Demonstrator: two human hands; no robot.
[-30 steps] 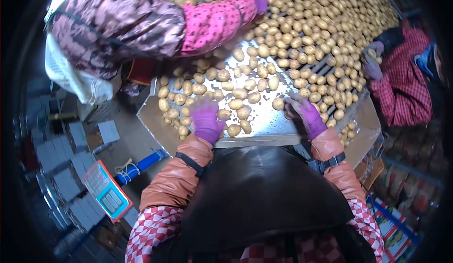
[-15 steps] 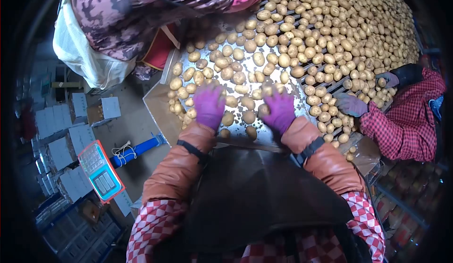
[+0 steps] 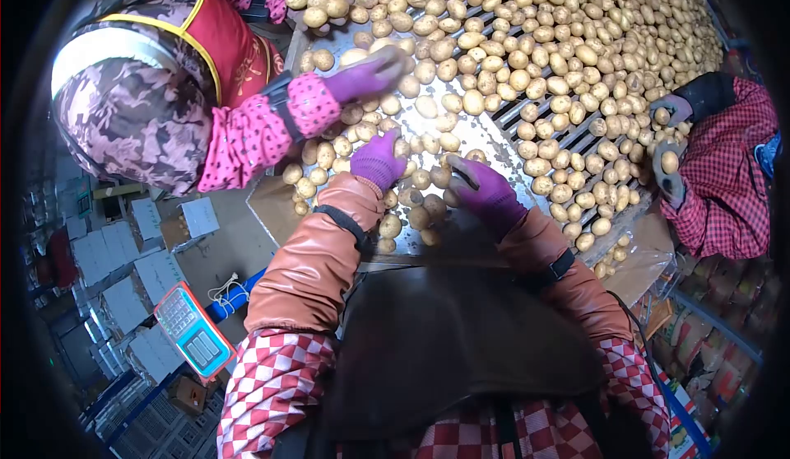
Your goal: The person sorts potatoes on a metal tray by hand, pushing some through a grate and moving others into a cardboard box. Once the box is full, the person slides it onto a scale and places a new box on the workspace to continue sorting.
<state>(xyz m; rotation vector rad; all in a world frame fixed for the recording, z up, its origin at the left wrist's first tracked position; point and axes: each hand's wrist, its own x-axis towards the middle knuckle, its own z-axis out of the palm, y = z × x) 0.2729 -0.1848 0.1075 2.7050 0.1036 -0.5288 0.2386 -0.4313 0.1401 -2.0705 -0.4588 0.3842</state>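
Note:
My left hand (image 3: pixel 378 161), in a purple glove, is among the potatoes on the metal sorting tray (image 3: pixel 485 134). Its fingers curl downward, and whatever is inside them is hidden. A potato (image 3: pixel 401 147) lies right by its fingertips. On the right side of the tray, my right hand (image 3: pixel 487 194) is open, with a gap between thumb and fingers. Beside it sits a potato (image 3: pixel 441 177). Several more, such as a brownish potato (image 3: pixel 419 217), lie between my hands near the tray's front edge.
A co-worker's purple-gloved hand (image 3: pixel 368 79) reaches over the tray from the left. At the right, another person's gloved hand (image 3: pixel 668 171) holds a potato. Potatoes heap on a slatted rack (image 3: pixel 539 181) behind. A scale (image 3: pixel 194 330) stands at lower left, near cardboard boxes (image 3: pixel 200 216).
My hands have come closer together, the left moving right and up a little. The left co-worker has leaned in, an arm now across the tray. The right-hand person now holds a potato.

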